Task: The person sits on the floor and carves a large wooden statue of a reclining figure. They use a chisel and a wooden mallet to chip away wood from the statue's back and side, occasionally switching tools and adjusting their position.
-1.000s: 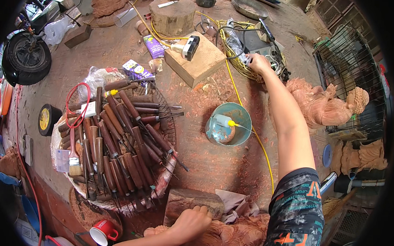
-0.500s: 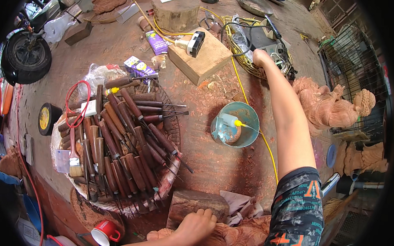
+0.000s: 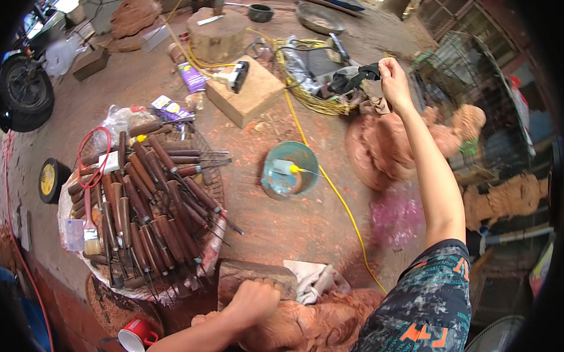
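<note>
My right hand (image 3: 394, 84) is raised at the upper right with my arm stretched out. Its fingers pinch the end of a crumpled black cloth (image 3: 350, 79), which trails left over the coil of yellow cable (image 3: 322, 103). Low in the view, my left hand (image 3: 257, 302) is closed, knuckles up, where a dark wooden block (image 3: 235, 277) meets a reddish wood carving (image 3: 308, 329). Its fingertips are hidden, so whatever is under them does not show. A pale rag (image 3: 309, 282) lies beside the block.
Many wood-handled carving chisels (image 3: 147, 202) fill a round basket on the left. A teal bucket (image 3: 304, 152) holding a yellow-capped bottle stands mid-floor. Beyond are a square wooden block (image 3: 247, 94) and a carved figure (image 3: 382, 148). A red mug (image 3: 138, 335) sits lower left.
My right hand has risen from the cable coil, and the black cloth now shows in its fingers. My left hand stays by the block. The whole view has shifted, bringing the scene leftward.
</note>
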Motion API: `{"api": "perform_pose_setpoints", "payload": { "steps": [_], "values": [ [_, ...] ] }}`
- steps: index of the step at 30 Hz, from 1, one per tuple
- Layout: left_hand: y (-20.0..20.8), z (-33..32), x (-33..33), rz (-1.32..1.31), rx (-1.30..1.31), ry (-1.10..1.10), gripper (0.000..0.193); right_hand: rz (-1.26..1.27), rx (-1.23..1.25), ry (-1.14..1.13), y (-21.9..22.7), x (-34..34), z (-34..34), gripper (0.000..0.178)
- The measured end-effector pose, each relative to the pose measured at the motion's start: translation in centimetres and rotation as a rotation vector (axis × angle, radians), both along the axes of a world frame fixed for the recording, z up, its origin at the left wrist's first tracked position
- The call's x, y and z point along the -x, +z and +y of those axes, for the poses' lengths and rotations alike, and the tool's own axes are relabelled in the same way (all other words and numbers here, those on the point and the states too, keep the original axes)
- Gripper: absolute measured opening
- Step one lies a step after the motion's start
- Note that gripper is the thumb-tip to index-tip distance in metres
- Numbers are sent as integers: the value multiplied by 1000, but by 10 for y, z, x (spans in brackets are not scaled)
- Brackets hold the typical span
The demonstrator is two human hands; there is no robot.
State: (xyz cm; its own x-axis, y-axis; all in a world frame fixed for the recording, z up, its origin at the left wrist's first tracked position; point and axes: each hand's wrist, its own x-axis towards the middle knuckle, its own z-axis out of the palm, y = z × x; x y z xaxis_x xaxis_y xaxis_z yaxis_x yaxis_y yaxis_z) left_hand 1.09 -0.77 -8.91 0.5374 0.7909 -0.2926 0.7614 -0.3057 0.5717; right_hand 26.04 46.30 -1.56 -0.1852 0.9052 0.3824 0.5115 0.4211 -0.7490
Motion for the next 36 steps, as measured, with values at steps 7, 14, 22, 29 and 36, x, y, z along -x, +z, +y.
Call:
{"api": "perform_pose_setpoints", "payload": {
  "steps": [7, 14, 22, 29, 36],
  "values": [
    [19, 5, -5, -202, -218, 51, 27, 385, 381, 121, 128, -6, -211, 14],
    [131, -30, -71, -992, -256, 42, 89, 395, 689, 140, 199, -60, -459, 16],
    [149, -161, -161, -767, 91, -215, 17, 471, 343, -287, 186, -135, -695, 10],
    [116, -248, -187, -497, -323, -379, 30, 508, 172, -452, 103, -185, -781, 7],
    [89, -271, -255, -817, -49, -271, 75, 676, 482, -435, 105, -199, -790, 16]
  ]
}}
